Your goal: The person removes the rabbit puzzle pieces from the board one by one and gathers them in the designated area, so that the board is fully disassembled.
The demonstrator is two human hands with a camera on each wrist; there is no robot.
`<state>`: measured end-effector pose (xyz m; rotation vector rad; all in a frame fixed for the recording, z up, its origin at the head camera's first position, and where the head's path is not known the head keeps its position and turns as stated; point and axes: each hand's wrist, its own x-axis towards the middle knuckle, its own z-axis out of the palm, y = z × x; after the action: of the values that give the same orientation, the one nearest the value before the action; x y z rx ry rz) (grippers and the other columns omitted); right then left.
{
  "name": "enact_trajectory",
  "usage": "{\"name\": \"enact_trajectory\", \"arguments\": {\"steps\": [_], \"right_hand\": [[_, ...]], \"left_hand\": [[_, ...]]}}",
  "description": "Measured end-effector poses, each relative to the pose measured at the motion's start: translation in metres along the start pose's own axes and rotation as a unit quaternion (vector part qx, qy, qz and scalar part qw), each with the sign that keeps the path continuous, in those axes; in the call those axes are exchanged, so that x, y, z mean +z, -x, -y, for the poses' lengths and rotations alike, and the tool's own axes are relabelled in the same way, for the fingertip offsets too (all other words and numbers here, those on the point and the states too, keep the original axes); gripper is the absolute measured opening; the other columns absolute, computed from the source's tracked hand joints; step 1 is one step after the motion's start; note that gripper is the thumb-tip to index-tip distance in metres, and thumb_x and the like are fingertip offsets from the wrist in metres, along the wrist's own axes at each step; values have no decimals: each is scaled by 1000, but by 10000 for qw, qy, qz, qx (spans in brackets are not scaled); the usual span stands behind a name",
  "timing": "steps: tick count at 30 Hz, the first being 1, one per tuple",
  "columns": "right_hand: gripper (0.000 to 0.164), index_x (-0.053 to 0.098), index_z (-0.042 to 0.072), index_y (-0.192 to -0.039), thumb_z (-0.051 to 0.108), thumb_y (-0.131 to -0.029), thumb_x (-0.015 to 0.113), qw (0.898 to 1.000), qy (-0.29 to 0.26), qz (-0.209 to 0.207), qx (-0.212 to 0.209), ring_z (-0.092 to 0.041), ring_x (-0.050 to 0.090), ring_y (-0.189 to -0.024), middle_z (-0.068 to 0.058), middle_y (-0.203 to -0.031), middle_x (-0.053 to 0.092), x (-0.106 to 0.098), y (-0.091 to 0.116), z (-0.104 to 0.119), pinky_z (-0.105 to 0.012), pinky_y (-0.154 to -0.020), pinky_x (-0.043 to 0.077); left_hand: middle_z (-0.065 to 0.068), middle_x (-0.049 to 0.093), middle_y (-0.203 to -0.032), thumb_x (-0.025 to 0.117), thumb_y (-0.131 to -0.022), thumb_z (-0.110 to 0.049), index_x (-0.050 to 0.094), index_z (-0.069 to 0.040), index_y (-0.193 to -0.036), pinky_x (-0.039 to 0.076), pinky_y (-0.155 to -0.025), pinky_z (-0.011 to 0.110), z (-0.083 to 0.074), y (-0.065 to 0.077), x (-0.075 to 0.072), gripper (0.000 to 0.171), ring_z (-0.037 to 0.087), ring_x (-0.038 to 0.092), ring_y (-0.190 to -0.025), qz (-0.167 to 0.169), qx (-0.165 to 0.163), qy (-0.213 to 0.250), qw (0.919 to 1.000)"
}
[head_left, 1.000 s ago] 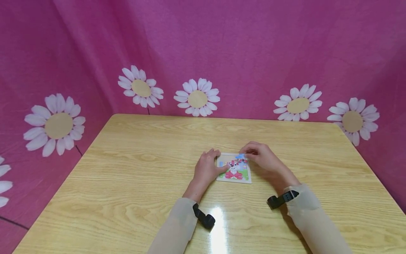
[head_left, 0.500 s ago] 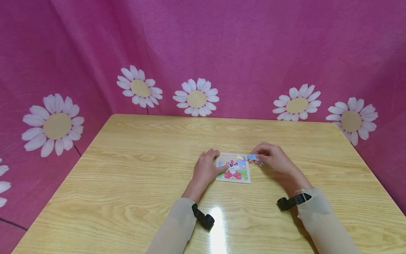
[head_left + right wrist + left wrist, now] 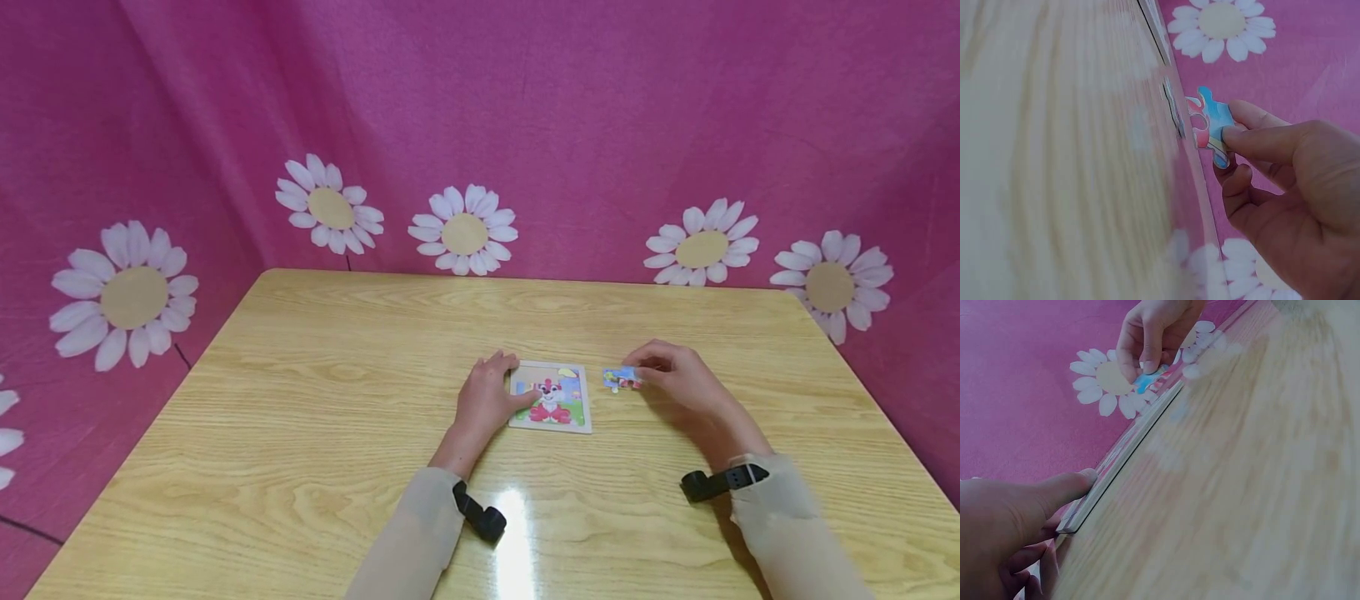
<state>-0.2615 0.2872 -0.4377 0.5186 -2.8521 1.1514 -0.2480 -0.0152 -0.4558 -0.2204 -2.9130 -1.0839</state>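
A square jigsaw puzzle board (image 3: 536,373) lies near the middle of the table, showing a red-and-white cartoon animal. Its upper left part is bare beige. My left hand (image 3: 486,397) grips the board's left edge, thumb over the face, fingers along the side. To the right of the board, my right hand (image 3: 686,385) pinches a blue and red puzzle piece (image 3: 1217,119) between thumb and fingers. Another puzzle piece (image 3: 1173,109) lies flat on the table just beyond it, and in the head view the two overlap.
The wooden table (image 3: 360,400) runs back to a pink curtain (image 3: 570,125) printed with large white daisies. A black strap with a small camera (image 3: 480,517) sits on my left wrist, and a similar wrist camera (image 3: 720,482) is on the right.
My right hand has moved right, from the board's upper right corner to the table beside it, carrying the puzzle piece. A yellow shape at that corner is now uncovered. My left hand stays put.
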Motion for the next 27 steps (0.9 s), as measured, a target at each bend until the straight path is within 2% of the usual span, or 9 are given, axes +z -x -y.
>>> {"name": "enact_trajectory", "arguments": {"steps": [6, 15, 20, 27], "right_hand": [[18, 72, 7, -108, 2, -93, 62, 10000, 14, 6, 89, 4, 54, -92, -12, -107, 68, -11, 8, -8, -6, -81, 45], [17, 72, 4, -104, -1, -91, 63, 9999, 24, 28, -150, -3, 59, -86, -15, -102, 69, -16, 10, -17, -9, -76, 49], [17, 72, 4, -105, -1, -93, 62, 9998, 99, 173, 55, 0, 55, -86, -14, -104, 68, -16, 6, -17, -11, -75, 48], [17, 70, 3, -107, 0, -93, 61, 9982, 256, 392, 366, -6, 51, -82, -15, -106, 67, -17, 2, -19, -15, -71, 45]], "left_hand": [[9, 52, -148, 80, -79, -43, 63, -13, -130, 40, -116, 47, 0, 0, 1, 61, 31, 43, -142, 5, 25, 15, 10000], [13, 51, -148, 81, -78, -42, 64, -11, -128, 42, -113, 50, 1, 0, 0, 61, 36, 44, -140, -44, 58, 70, 9999], [12, 51, -148, 80, -79, -42, 64, -12, -128, 42, -114, 49, 2, -1, 1, 60, 36, 43, -140, -22, 31, 67, 10000], [12, 50, -149, 80, -79, -42, 64, -12, -127, 43, -111, 52, 2, 0, 1, 58, 39, 42, -140, -22, 32, 124, 9999]]}}
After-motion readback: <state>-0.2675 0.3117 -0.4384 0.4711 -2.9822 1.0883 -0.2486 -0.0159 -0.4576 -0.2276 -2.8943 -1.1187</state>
